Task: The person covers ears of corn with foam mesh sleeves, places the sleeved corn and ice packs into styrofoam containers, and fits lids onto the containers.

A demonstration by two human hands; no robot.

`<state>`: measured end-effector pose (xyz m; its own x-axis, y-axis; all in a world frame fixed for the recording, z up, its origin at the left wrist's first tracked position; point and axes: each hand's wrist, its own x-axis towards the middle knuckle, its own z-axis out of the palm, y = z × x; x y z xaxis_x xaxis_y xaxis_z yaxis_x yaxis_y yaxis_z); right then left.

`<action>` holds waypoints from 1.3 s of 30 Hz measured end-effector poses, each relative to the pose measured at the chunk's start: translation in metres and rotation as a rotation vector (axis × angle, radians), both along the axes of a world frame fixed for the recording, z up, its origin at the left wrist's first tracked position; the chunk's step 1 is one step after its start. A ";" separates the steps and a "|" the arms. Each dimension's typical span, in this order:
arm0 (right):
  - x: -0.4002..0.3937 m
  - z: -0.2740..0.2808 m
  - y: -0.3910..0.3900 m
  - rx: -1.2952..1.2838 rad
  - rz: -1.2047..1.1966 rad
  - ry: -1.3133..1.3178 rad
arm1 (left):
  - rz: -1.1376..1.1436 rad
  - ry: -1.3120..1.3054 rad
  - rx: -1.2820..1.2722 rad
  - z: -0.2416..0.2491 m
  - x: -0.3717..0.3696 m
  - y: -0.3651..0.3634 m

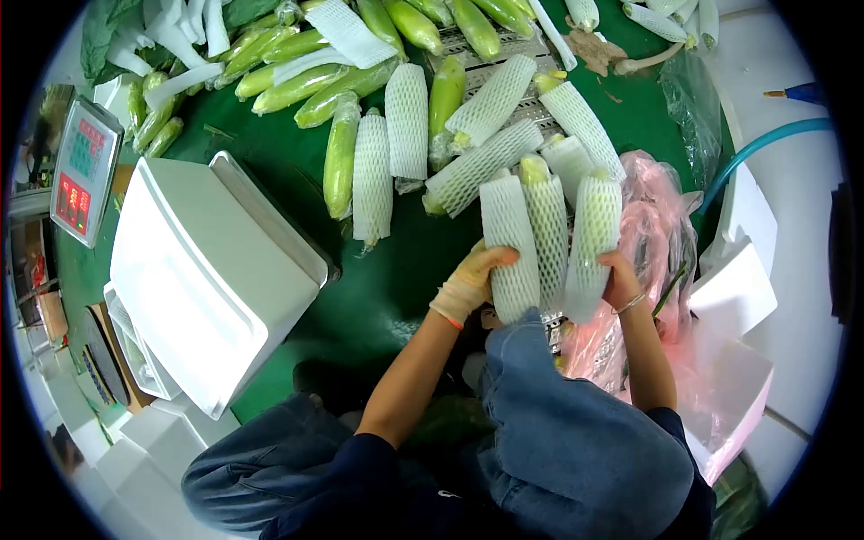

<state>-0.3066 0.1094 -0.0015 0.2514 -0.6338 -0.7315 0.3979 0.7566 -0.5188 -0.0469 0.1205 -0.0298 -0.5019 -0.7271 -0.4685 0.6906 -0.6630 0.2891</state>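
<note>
My left hand [470,279], in a pale glove, grips a long vegetable in a white foam net sleeve [510,247], thumb across its front. My right hand [621,281], bare with a bracelet at the wrist, is closed on the lower side of another sleeved vegetable [594,238], whose pale green shows through the net. Between them stands a third sleeved vegetable [545,211], its yellowish end poking out at the top. Just beyond lie more sleeved vegetables [484,166] on a perforated metal rack [531,106]. My fingers behind the sleeves are hidden.
Green vegetables in clear film [346,94] and loose foam sleeves [351,31] cover the far side of the green surface [261,180]. A white bin [211,261] and a digital scale display [85,171] stand left. Pink plastic bags [643,211] and white foam pieces [738,292] lie right.
</note>
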 end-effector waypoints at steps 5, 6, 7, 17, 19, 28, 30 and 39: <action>0.057 0.013 -0.031 -0.322 0.216 0.429 | 0.072 -0.288 -0.223 0.002 0.009 -0.008; 0.072 0.039 -0.036 -0.363 0.282 0.478 | 0.094 -0.304 -0.233 0.026 0.020 -0.006; 0.086 0.064 -0.037 -0.455 0.324 0.431 | 0.232 -0.269 -0.252 0.065 0.037 0.000; 0.462 0.176 -0.027 -0.657 0.858 -0.205 | 1.211 -0.951 -0.235 0.240 0.290 0.111; 0.521 0.163 -0.023 -0.556 0.899 -0.214 | 1.071 -0.958 -0.106 0.215 0.362 0.117; 0.466 0.144 -0.003 -2.199 0.447 0.565 | 0.595 -2.260 -0.040 0.119 0.439 0.078; 0.383 0.130 -0.016 -1.979 0.370 0.404 | 0.808 -2.348 -0.255 0.140 0.420 0.069; 0.022 -0.018 -0.185 -1.003 0.465 1.824 | 0.018 -1.718 -0.928 0.069 0.065 -0.063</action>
